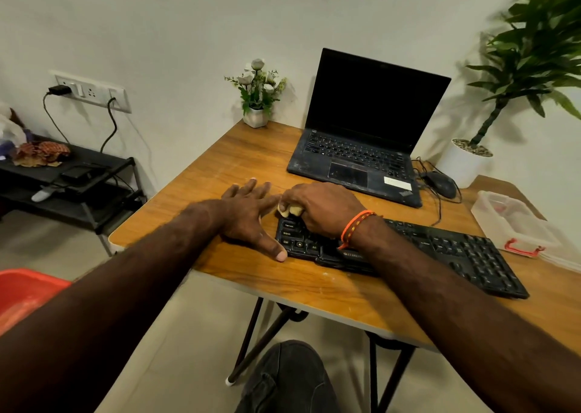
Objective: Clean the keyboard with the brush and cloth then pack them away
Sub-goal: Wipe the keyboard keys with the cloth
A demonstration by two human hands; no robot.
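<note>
Clear plastic box (515, 224) sits on the bench (251, 158), contents blurred. Right hand (323, 208) fingers clamp a yellow cloth (290, 210) on the keyboard (440, 249); left hand (248, 214) fingers spread flat.

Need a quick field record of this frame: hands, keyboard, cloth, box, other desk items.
left hand: flat on the table, fingers spread, thumb against the keyboard's left end
right hand: grips the cloth, over the keyboard's left part
cloth: yellowish, bunched, at the keyboard's upper left corner
keyboard: black, lying near the table's front edge
brush: not visible
plastic box: clear, red latch, right of the keyboard
laptop: open, screen dark
mouse: beside the laptop
</note>
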